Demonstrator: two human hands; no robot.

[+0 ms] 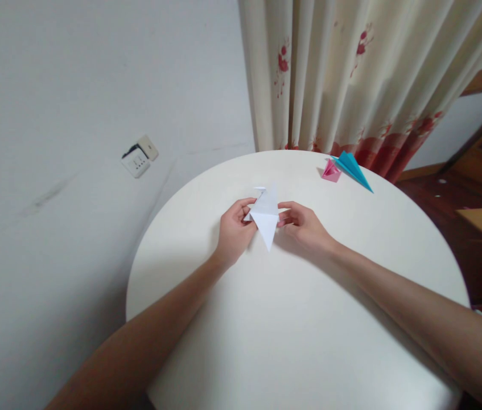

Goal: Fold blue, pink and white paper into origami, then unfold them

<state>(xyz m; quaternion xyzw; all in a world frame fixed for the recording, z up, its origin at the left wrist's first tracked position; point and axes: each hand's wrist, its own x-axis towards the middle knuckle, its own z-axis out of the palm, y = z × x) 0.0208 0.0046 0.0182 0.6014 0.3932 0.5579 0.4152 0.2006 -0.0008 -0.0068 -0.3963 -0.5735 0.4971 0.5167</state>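
Observation:
A white origami crane (268,219), folded from paper with pointed wings, is between my two hands over the white table (292,319). My left hand (236,228) closes on its left side, with the fingertips partly hidden behind the paper. At the opposite edge, my right hand (303,224) has its fingers curled and the tips against the paper. One wing points down toward me, and a thin folded tip sticks out at the upper left.
Near the table's far right edge lie a pink folded paper piece (330,171) and a blue paper plane (354,169). A wall with a socket (136,162) stands to the left. A flowered curtain (330,74) hangs behind the table.

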